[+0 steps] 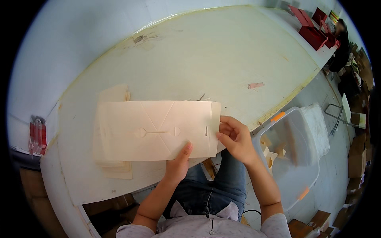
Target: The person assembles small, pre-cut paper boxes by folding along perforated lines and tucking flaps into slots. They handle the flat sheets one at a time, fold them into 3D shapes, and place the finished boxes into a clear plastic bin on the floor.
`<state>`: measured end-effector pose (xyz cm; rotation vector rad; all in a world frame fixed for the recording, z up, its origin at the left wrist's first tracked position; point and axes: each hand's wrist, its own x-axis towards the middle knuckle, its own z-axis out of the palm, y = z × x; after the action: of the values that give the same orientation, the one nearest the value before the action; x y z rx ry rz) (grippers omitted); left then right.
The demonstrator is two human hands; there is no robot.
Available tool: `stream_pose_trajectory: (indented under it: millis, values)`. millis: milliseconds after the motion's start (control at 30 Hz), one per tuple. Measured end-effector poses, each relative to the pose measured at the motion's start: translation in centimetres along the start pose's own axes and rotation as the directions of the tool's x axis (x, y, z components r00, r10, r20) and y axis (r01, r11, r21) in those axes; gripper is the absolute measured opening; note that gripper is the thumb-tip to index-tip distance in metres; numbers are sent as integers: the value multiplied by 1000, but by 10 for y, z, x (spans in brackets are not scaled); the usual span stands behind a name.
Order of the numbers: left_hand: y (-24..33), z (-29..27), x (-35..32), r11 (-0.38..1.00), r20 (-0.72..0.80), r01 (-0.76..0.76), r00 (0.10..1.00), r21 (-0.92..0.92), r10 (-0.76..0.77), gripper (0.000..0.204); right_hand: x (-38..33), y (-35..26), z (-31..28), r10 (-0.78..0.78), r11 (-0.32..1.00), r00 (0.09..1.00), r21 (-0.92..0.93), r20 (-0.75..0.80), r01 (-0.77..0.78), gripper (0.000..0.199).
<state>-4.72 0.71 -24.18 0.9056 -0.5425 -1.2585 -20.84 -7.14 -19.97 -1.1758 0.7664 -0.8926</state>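
Fingers of both hands (178, 162) (234, 137) pinching flat cream card (156, 131); clear bin (295, 154) with card pieces (270, 152) alongside.

A flat card sheet (156, 130) lies on a stack (113, 158), bin (295, 158) to the right.

Flat cream die-cut cardboard sheet (156, 131) with creases and slots, held over the white counter (222, 55). Left hand (177, 163) grips its lower edge, thumb on top. Right hand (235, 137) pinches the right end flap. Sheet sits above a stack of similar blanks (113, 158). Clear plastic bin (295, 158) with orange latches on the floor to the right, cardboard pieces inside. Red boxes (313, 29) at the far counter end.
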Motion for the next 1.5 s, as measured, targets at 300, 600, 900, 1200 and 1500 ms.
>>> stream_pose_trajectory:
  millis: [300,600,900,1200,1500]
  values:
    - [-8,-13,3,982,13,-5,1000,190,2,32,-2,7,2,-19,998,992,-69,-125,10,27]
    - [-6,-16,2,976,54,3,998,218,-16,30,-2,7,6,-94,994,982,45,-165,102,43]
    - [-12,-20,4,994,-31,84,996,72,-82,33,0,5,2,-188,970,982,-159,1,186,41]
    - [2,-2,5,950,118,-77,992,301,43,32,23,6,14,-150,977,989,-156,-19,145,35]
    - [43,-37,15,972,-53,-185,980,145,194,26,-25,0,-20,72,993,987,-82,-143,-84,38]
